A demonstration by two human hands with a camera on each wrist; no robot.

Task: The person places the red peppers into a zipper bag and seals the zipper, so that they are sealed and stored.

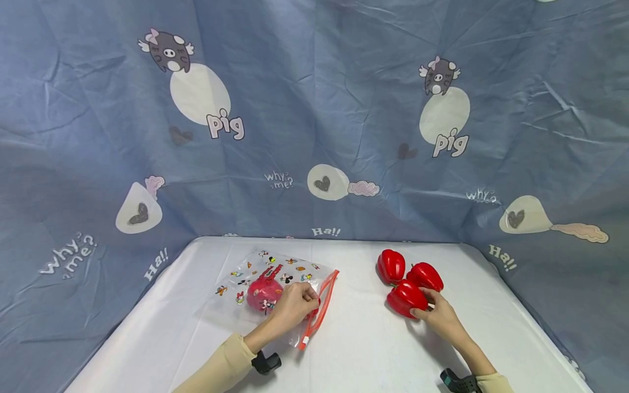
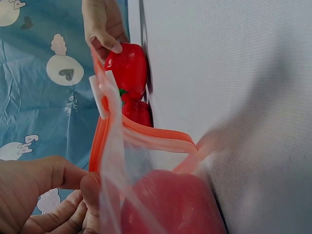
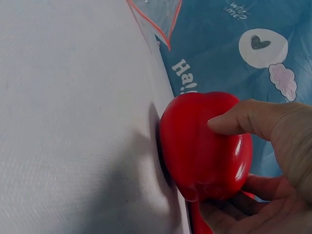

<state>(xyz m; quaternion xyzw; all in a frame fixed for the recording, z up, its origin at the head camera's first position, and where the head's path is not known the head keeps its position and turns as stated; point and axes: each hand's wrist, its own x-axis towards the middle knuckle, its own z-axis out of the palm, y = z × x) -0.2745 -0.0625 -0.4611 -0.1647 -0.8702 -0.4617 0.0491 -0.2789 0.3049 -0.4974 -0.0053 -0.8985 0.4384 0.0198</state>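
Observation:
A clear zip bag (image 1: 295, 267) with cartoon prints and an orange-red zip edge lies on the left of the table. Its mouth gapes in the left wrist view, and a red rounded thing (image 2: 170, 204) shows through the plastic. My left hand (image 1: 293, 303) pinches the bag's upper side near the zip between thumb and finger. Over on the right, my right hand (image 1: 439, 315) grips the nearest red bell pepper (image 1: 405, 298), thumb on one side and fingers around the other. Two more red bell peppers, one at the back (image 1: 391, 266) and one to the right (image 1: 425, 276), lie against it.
A white cloth covers the table (image 1: 354, 349). Behind it hangs a blue curtain (image 1: 314, 120) with pig prints. A white slider (image 1: 306, 340) sits at the near end of the bag's zip. Each wrist wears a black camera strap.

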